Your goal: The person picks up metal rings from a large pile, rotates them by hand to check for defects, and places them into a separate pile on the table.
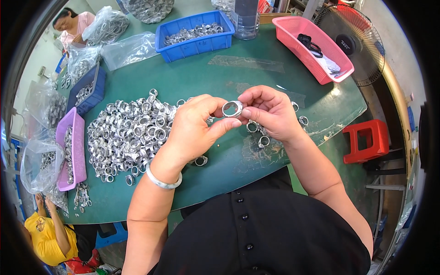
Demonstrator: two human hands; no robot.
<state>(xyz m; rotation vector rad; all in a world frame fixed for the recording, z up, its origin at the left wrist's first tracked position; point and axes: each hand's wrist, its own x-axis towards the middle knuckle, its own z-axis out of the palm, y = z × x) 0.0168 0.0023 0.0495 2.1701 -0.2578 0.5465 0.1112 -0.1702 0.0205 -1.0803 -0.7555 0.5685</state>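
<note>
Between my two hands, above the green table, a silver ring-shaped watch case [232,109] is held up with its round opening showing. My left hand [195,121] pinches its left side between thumb and forefinger. From the other side my right hand [271,112] grips its edge with thumb and fingertips, the remaining fingers curled. A large pile of similar watch cases [126,137] lies just left of my left hand, partly hidden behind it. A few loose cases [263,141] rest below and around my right hand. Another case [200,161] sits beneath my left wrist.
A blue bin [197,54] of metal parts stands at the far side, with a pink basket [337,75] at far right. Along the left are a purple basket [82,153], a smaller blue bin [98,94] and bagged parts [107,25]. Two other people sit at the left. A red stool [378,142] stands right.
</note>
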